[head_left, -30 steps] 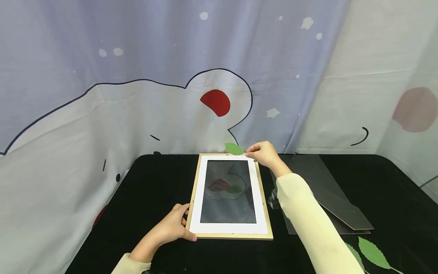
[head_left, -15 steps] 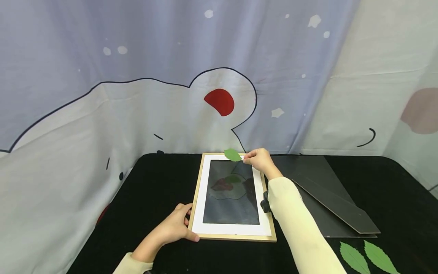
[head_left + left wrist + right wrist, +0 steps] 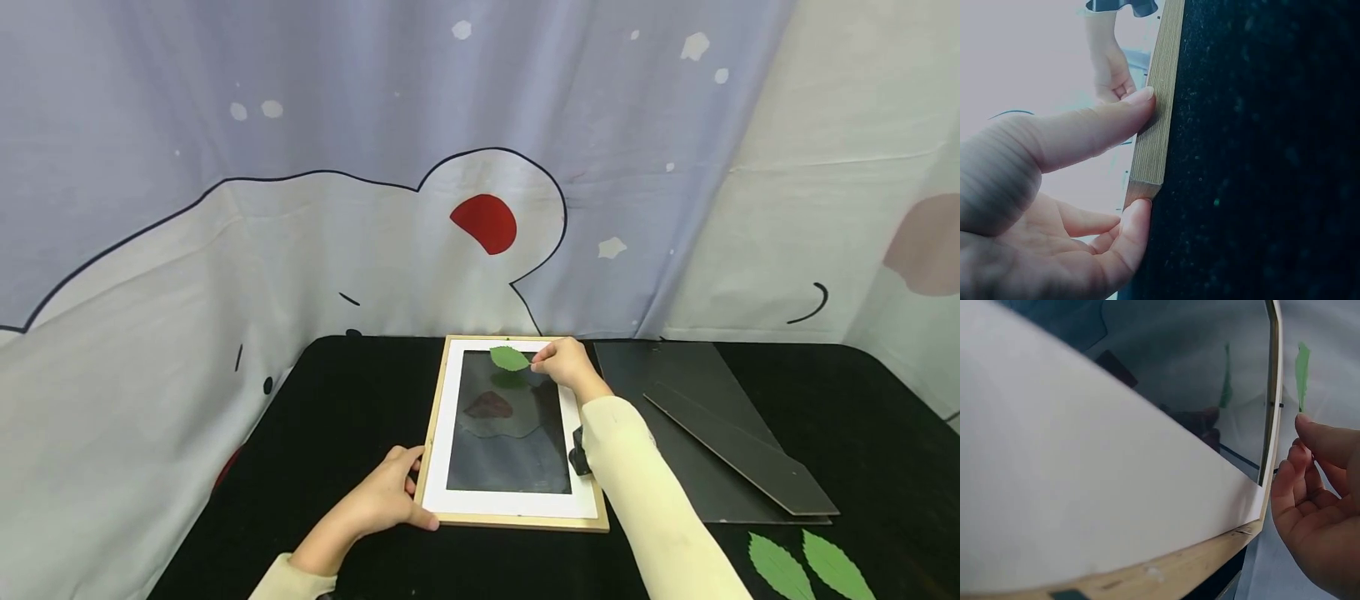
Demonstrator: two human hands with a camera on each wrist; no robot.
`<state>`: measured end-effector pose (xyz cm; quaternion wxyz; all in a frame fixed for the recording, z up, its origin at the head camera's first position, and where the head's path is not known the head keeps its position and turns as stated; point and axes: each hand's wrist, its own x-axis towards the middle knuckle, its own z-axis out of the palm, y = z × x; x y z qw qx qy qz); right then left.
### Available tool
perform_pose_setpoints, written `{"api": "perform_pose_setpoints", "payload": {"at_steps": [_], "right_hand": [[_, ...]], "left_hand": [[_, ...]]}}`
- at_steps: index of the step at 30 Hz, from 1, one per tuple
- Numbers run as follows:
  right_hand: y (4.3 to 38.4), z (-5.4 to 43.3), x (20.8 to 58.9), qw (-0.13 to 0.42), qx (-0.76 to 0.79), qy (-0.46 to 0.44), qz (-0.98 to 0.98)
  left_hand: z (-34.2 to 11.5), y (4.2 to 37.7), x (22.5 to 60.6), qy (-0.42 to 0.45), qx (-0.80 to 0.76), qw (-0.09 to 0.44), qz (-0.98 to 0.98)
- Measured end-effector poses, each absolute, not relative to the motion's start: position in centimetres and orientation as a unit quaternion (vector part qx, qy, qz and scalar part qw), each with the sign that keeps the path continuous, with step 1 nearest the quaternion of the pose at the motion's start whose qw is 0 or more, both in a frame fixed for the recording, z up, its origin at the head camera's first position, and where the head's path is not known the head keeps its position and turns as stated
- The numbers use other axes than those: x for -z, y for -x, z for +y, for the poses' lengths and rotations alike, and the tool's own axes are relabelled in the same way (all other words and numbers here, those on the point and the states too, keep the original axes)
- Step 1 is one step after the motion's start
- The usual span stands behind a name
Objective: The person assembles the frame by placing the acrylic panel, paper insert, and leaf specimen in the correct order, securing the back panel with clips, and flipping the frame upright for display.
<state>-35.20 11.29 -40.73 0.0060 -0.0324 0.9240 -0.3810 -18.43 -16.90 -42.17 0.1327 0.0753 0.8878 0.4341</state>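
Observation:
A light wooden picture frame [image 3: 525,522] with a white mat and a dark glossy middle lies on the black cloth. My left hand [image 3: 378,496] grips its near left corner, thumb on the near edge and fingers along the left side; the left wrist view shows thumb and fingertip at the wooden corner [image 3: 1145,189]. Over the frame's far end, my right hand [image 3: 567,364] pinches a green leaf [image 3: 509,358] by its stem. In the right wrist view the leaf [image 3: 1302,369] appears edge-on above the fingertips, and its reflection shows in the glossy middle.
Right of the frame lie dark grey boards, a narrow piece [image 3: 738,450] resting at an angle on a larger sheet [image 3: 686,375]. Two more green leaves [image 3: 780,565] lie at the near right. A printed curtain [image 3: 337,250] hangs behind the table.
The right hand has brought the leaf down and nearer, from beyond the frame's far edge to over the glossy middle. The left hand keeps its grip on the corner. The head view has shifted slightly.

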Motion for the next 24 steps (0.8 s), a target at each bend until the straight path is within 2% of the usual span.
{"api": "perform_pose_setpoints", "payload": {"at_steps": [24], "right_hand": [[35.3, 11.2, 41.8, 0.028, 0.354, 0.037, 0.934]], "left_hand": [[-17.1, 18.2, 42.0, -0.097, -0.432, 0.128, 0.887]]}}
